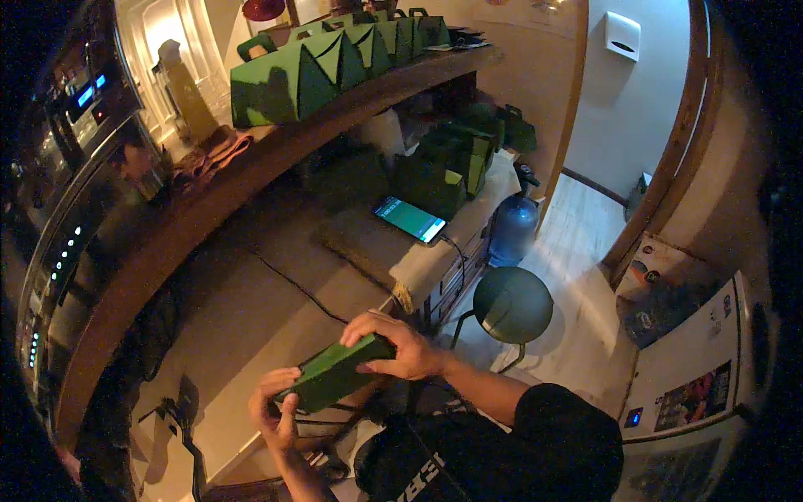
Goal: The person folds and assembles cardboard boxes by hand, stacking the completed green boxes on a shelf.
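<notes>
Both my hands hold a green folded cardboard piece (pixel 339 373) in front of my body, near the counter's edge. My left hand (pixel 279 401) grips its left end, thumb on the near side and fingers over the far edge. At the opposite end, my right hand (pixel 392 351) holds it between thumb and fingers. Several green gable boxes with handles (pixel 270 88) stand in a row on the raised wooden shelf. More green boxes (pixel 464 157) sit on the lower counter, behind a lit phone (pixel 411 219) with a cable plugged in.
A round dark stool (pixel 513 304) stands on the floor to the right, near a large blue water bottle (pixel 513 229). Cables (pixel 301 288) cross the lower counter (pixel 207 326). A reddish cloth (pixel 216 157) lies on the wooden shelf (pixel 207 213). A white appliance (pixel 690 364) is at right.
</notes>
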`<act>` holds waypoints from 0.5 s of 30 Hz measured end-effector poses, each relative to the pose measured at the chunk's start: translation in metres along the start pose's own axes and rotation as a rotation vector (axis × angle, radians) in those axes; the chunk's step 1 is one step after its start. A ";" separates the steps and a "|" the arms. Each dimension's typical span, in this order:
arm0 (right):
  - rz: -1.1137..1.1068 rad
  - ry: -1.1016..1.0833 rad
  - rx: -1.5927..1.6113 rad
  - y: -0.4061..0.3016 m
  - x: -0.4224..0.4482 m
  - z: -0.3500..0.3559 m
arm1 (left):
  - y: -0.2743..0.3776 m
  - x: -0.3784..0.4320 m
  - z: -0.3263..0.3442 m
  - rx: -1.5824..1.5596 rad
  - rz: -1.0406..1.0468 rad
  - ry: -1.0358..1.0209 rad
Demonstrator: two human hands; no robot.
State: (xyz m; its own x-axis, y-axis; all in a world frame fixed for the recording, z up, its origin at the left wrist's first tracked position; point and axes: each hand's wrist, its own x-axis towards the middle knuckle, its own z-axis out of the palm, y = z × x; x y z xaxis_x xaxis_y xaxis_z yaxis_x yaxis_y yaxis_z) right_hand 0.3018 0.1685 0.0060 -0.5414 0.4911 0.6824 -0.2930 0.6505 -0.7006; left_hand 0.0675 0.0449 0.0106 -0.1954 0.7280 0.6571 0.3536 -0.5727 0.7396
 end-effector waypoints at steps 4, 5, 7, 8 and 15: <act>-0.033 -0.046 -0.073 -0.009 -0.010 -0.026 | -0.002 0.009 0.000 0.141 0.140 -0.101; -0.030 -0.033 -0.058 -0.008 -0.010 -0.027 | -0.004 0.010 0.002 0.118 0.134 -0.093; -0.019 -0.012 -0.021 -0.005 -0.012 -0.029 | -0.008 0.007 0.003 0.075 0.112 -0.073; -0.033 0.045 0.012 -0.002 -0.014 -0.031 | -0.011 0.004 0.003 0.074 0.068 -0.001; 0.059 0.506 0.039 0.009 -0.007 -0.056 | -0.023 -0.008 -0.024 0.358 -0.274 0.241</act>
State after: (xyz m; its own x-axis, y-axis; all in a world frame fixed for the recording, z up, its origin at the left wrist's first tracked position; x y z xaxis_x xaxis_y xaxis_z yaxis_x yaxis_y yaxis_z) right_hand 0.3473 0.2035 0.0073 -0.1114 0.7515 0.6502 -0.3081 0.5960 -0.7415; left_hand 0.0390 0.0433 -0.0083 -0.5152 0.7016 0.4923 0.5427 -0.1776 0.8209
